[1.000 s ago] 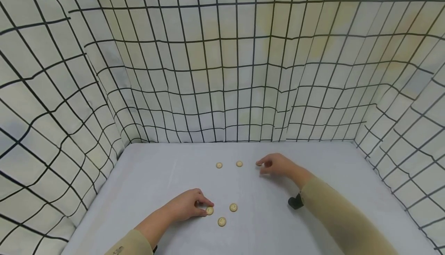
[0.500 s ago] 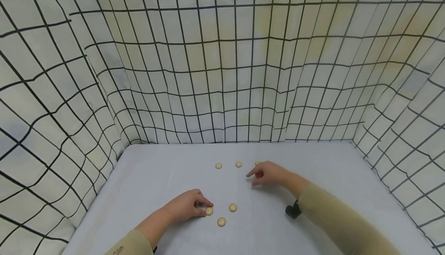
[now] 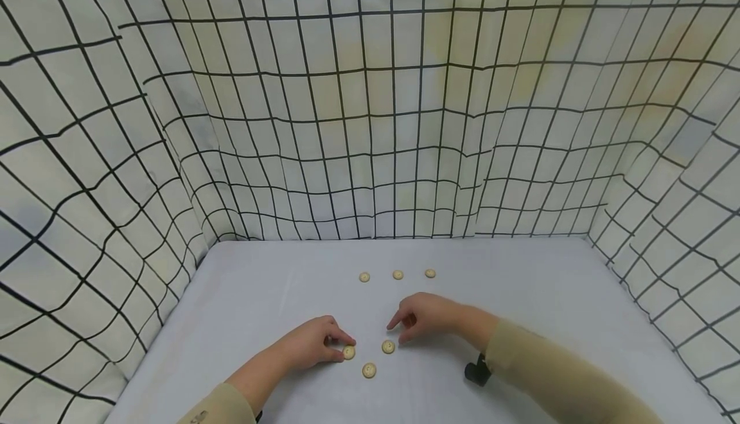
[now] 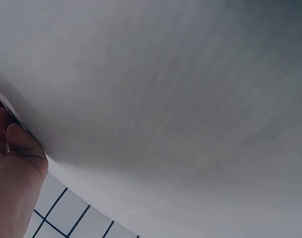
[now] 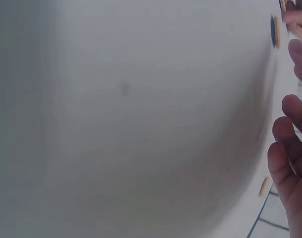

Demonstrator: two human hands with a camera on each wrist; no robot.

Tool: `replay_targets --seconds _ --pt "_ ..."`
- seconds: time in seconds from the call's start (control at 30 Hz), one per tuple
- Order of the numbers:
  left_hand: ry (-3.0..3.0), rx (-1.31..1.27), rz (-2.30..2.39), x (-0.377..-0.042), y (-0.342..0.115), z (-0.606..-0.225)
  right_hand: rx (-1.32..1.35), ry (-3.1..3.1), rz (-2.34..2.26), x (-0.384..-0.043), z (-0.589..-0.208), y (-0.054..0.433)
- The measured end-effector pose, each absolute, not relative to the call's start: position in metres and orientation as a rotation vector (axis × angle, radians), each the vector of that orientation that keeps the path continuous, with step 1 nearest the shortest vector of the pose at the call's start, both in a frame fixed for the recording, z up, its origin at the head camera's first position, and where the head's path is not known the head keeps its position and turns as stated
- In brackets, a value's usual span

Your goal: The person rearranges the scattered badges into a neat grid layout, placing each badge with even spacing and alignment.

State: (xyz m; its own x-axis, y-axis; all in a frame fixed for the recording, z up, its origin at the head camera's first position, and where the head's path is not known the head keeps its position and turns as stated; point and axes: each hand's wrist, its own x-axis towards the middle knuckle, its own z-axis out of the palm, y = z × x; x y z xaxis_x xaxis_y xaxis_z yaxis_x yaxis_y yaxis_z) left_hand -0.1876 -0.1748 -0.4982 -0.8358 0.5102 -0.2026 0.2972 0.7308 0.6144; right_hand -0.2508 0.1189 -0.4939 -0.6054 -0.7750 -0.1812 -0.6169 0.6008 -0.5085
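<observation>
Several small, round, pale wooden discs with dark marks lie on the white table. My left hand (image 3: 315, 343) pinches one wooden disc (image 3: 349, 352) between thumb and forefinger, low on the tabletop. Just right of it are a second disc (image 3: 388, 347) and a nearer disc (image 3: 369, 370). My right hand (image 3: 429, 318) hovers beside the second disc, its fingers loosely bent and holding nothing. In the right wrist view, the right fingers (image 5: 279, 158) are apart, with a disc (image 5: 275, 31) near them. The left wrist view shows the left hand (image 4: 17, 168) but no disc.
Farther back, three more discs form a row: a left one (image 3: 364, 277), a middle one (image 3: 397, 275) and a right one (image 3: 430, 273). White cloth walls with a black grid (image 3: 381, 135) enclose the white table (image 3: 520, 282) at the back and sides.
My right hand has let go of the right-hand disc in the back row and come nearer and to the left, beside the front discs. The left hand stays in place on its disc.
</observation>
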Motion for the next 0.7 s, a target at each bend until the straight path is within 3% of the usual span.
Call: replay_targets --seconds 0.7 --pt "2.576 0.641 0.846 -0.186 -0.174 -0.498 -1.181 2.428 -0.465 -0.237 -0.499 0.1"
